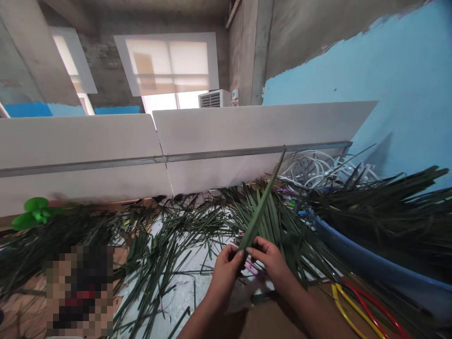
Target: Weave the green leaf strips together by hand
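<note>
My left hand (pixel 225 273) and my right hand (pixel 271 262) meet low in the middle of the view, both pinched on the base of one long green leaf blade (pixel 263 201). The blade rises up and to the right, with its tip near the white partition. Under my hands lies a loose heap of green leaf strips (pixel 165 235) spread over the table. A small pink thing shows just below my fingers, too hidden to name.
A white partition (pixel 212 141) runs across the back of the table. At right a blue tub (pixel 370 266) holds more leaf strips, with white cables (pixel 318 169) behind and yellow and red tubes (pixel 356 306) in front. A green plastic piece (pixel 35 212) sits far left.
</note>
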